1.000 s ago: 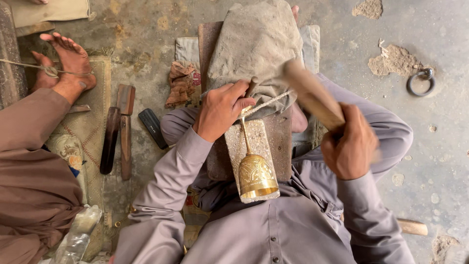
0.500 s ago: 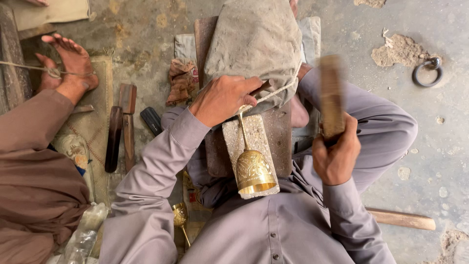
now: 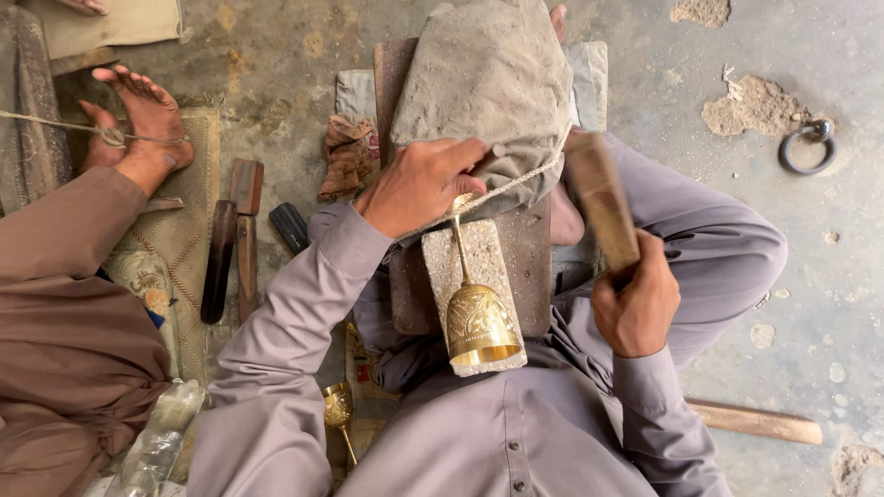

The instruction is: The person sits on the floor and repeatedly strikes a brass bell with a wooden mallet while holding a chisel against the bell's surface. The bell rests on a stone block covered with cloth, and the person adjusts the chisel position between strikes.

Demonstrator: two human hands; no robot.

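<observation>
A brass goblet (image 3: 479,322) lies on its side on a pale stone block (image 3: 440,267), its cup towards me. My left hand (image 3: 419,184) is closed over the goblet's foot at the far end of the stem, where a light cord (image 3: 516,184) crosses it. My right hand (image 3: 635,308) grips a wooden mallet (image 3: 599,198), held nearly upright to the right of the block and apart from the goblet. A dusty grey sack (image 3: 488,83) lies over the dark wooden board (image 3: 529,267) under the block.
On the left sits another person in brown, a bare foot (image 3: 138,120) hooked in a cord. Wooden-handled tools (image 3: 235,239) lie on a mat. A second brass goblet (image 3: 339,405) lies by my left elbow. Metal ring (image 3: 806,143) and wooden stick (image 3: 755,421) lie at right.
My right hand swung the mallet from slanting towards the sack to nearly upright, then lowered it a little. My left hand stayed on the goblet's foot.
</observation>
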